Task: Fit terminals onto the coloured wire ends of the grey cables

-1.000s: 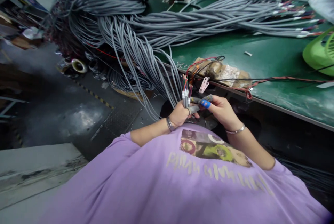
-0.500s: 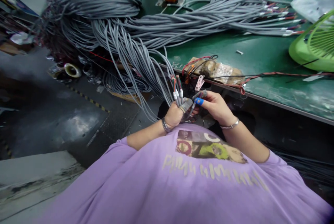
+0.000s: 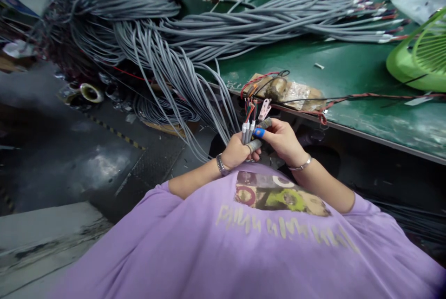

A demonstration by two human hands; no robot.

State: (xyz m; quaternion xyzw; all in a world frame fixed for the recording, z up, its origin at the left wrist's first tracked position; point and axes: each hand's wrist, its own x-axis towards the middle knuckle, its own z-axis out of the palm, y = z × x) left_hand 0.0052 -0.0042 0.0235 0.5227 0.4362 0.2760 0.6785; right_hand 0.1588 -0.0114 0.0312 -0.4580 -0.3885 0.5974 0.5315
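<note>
Several grey cables (image 3: 247, 133) stand upright in my left hand (image 3: 238, 151), which is closed around them below their white-banded ends. Red, green and dark wires (image 3: 250, 109) fan out from the tops. Close against them on the right is my right hand (image 3: 284, 139), its thumb and forefinger pinched together at the cable ends. Blue tape wraps that thumb, and greyish coverings sit on some fingertips. What lies inside the right pinch is too small to make out. A pink clothes peg (image 3: 265, 109) stands just beyond the right fingers at the bench edge.
A thick bundle of grey cables (image 3: 223, 32) lies across the green bench (image 3: 365, 67) and hangs over its edge on the left. A taped cardboard piece (image 3: 296, 94) with wires sits at the edge. A green fan (image 3: 421, 60) stands at right, tape rolls (image 3: 91, 93) lower left.
The cable ends in my left hand have shifted right and now stand beside the right thumb. My right hand has moved slightly left. The view has shifted a little.
</note>
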